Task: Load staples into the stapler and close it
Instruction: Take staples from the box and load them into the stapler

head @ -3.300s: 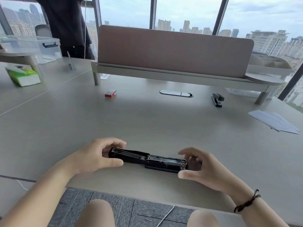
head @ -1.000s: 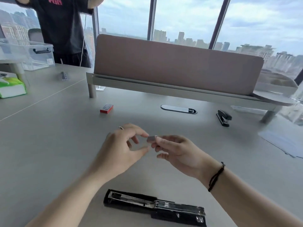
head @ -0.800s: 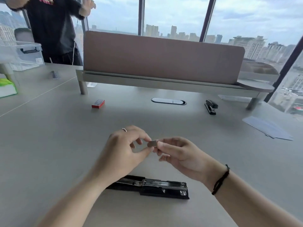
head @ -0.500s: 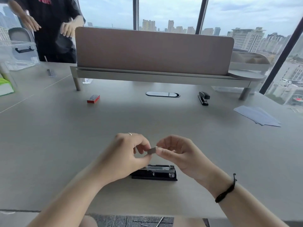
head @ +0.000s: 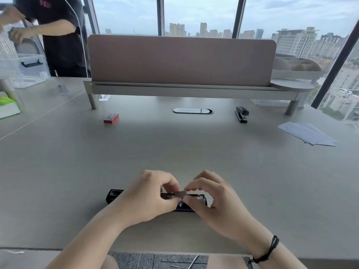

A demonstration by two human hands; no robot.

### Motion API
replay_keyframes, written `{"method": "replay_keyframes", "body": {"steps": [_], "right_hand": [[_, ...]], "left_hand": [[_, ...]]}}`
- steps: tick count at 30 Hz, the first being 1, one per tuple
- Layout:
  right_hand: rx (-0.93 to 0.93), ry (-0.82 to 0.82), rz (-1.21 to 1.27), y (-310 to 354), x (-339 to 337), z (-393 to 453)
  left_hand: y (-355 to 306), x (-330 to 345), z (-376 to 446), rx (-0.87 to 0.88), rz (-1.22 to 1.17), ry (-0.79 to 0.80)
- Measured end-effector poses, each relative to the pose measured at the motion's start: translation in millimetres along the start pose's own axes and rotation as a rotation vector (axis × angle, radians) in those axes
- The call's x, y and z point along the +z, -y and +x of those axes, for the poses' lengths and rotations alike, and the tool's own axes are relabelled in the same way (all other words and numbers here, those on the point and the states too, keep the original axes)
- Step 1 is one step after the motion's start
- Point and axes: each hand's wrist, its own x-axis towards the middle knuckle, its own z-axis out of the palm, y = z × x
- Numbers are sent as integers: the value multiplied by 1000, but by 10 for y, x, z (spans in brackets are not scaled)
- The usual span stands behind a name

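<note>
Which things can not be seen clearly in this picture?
- Head view: middle of the opened black stapler, hidden behind the left hand and right hand.
- Small grey staple strip: too small to count staples.
- Print on the red staple box: too small to read.

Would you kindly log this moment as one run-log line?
stage: loading | left hand + right hand: pinching staple strip | stapler: open on desk, under hands

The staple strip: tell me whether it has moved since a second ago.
Yes. The staple strip, pinched by both hands, has come down from well above the open stapler to just over its tray.
</note>
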Motion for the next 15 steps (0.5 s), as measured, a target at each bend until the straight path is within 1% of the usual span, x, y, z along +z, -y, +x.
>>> {"method": "replay_keyframes", "body": {"steps": [7, 15], "right_hand": [[-15, 6, -14, -28, 64, 54], [62, 22, 3, -41, 132, 54]], "left_hand": [[80, -57, 17, -45, 10, 45], [166, -54, 7, -87, -27, 57]]}}
